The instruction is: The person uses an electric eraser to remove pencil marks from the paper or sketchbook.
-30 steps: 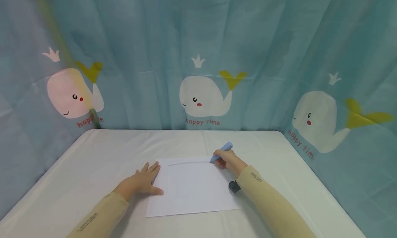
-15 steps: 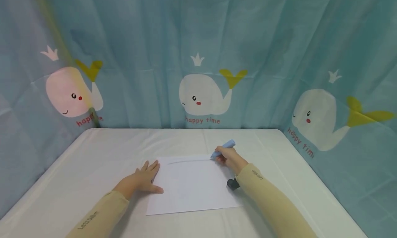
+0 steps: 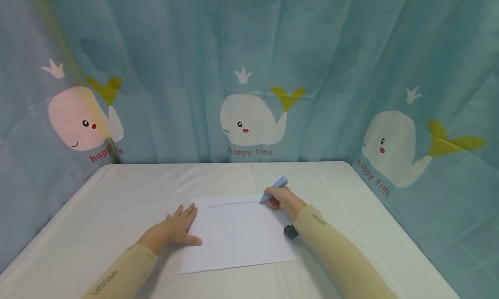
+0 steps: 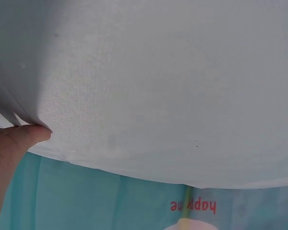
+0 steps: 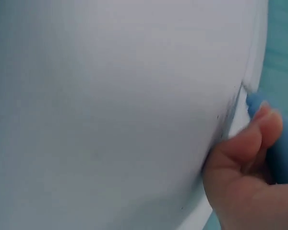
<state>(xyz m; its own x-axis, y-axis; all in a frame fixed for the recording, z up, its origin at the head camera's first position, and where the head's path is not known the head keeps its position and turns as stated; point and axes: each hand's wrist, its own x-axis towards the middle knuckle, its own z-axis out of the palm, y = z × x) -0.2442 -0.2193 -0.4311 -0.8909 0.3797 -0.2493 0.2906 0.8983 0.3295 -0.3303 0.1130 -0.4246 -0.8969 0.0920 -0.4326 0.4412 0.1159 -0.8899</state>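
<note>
A sheet of white paper lies on the white-covered table, with one thin, slightly curved blue-grey line near its far edge. My right hand pinches a light blue marker, tilted with its tip down at the line's right end. In the right wrist view, thumb and fingers of that hand curl round the marker. Fingers spread, my left hand rests at the paper's left edge, its thumb over the sheet. Only part of the left hand shows in the left wrist view.
A small dark rounded object shows beside the right sleeve, which partly hides it. Blue-green curtains printed with whales enclose the table at the back and sides.
The marker's tip moved slightly away from the line's right end, then came back to it, and the marker stands a little steeper. The left hand stays on the paper. The head view shifted slightly.
</note>
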